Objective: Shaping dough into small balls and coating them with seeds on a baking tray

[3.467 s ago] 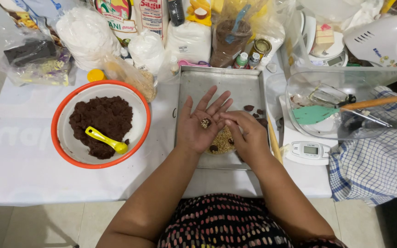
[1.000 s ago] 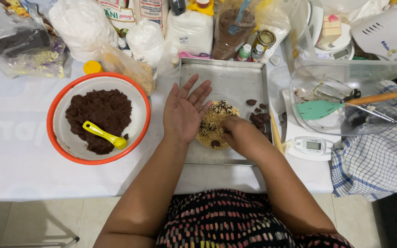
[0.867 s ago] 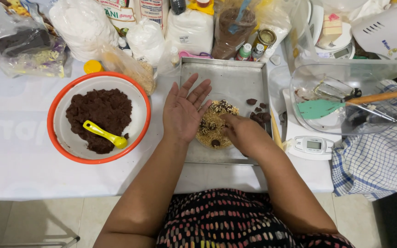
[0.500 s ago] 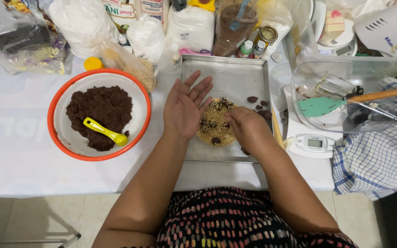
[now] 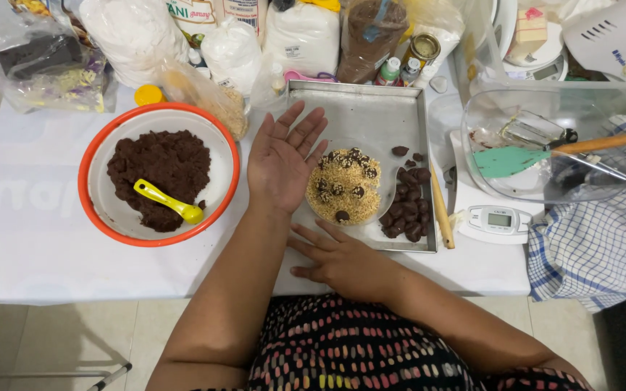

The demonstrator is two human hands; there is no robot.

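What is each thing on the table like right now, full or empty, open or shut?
left hand: open, palm up, empty, over the tray
right hand: flat, fingers spread, at the table's edge
bowl: holds brown dough, yellow spoon lying in it
tray: partly filled
crumb dish: full of crumbs, dark balls on top
chocolate pieces: piled loose in the tray
clear tub: holds a green spatula

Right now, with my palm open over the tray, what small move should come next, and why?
Probably reach the left hand to the yellow scoop in the brown dough. That palm is open and empty, the right hand rests flat at the tray's near edge, and the crumb dish already holds several balls, with finished ones piled beside it.
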